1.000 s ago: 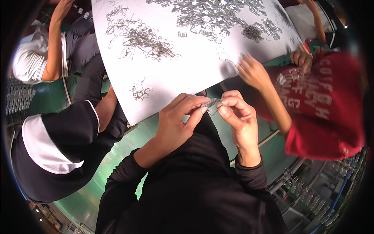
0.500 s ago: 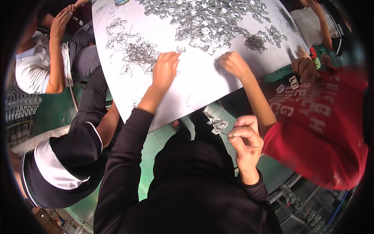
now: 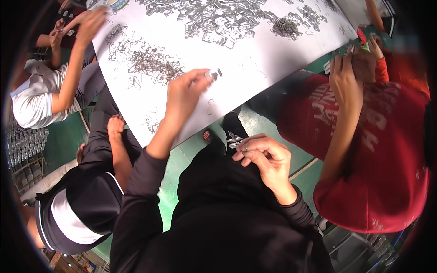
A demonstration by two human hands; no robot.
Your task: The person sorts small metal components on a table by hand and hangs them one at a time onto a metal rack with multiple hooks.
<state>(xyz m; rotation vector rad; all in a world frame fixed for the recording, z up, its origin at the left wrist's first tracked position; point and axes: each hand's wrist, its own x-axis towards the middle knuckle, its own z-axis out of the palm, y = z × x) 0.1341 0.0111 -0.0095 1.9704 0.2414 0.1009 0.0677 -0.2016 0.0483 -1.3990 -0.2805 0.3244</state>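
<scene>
My left hand (image 3: pixel 183 93) is over the near part of the white table (image 3: pixel 236 86), its fingers closed on a small silvery metal piece (image 3: pixel 213 74). The hand is a little blurred. In front of my body, beyond the table's near edge, my right hand (image 3: pixel 268 159) pinches what looks like a thin wire hook, mostly hidden by the fingers. Several silvery metal pieces (image 3: pixel 234 139) hang together just beyond those fingertips. A single wire hook (image 3: pixel 210 107) lies on the table near my left wrist.
A big heap of silvery metal pieces (image 3: pixel 214 22) covers the table's far part. Bent wire hooks lie in a loose pile (image 3: pixel 150 63) at left and a denser one (image 3: pixel 286 28) at right. Co-workers sit close on both sides, one in a red shirt (image 3: pixel 364 182).
My left hand has picked up the metal piece from the table. My right hand has moved left with its hanging pieces. The red-shirted co-worker's hand has drawn back from the table.
</scene>
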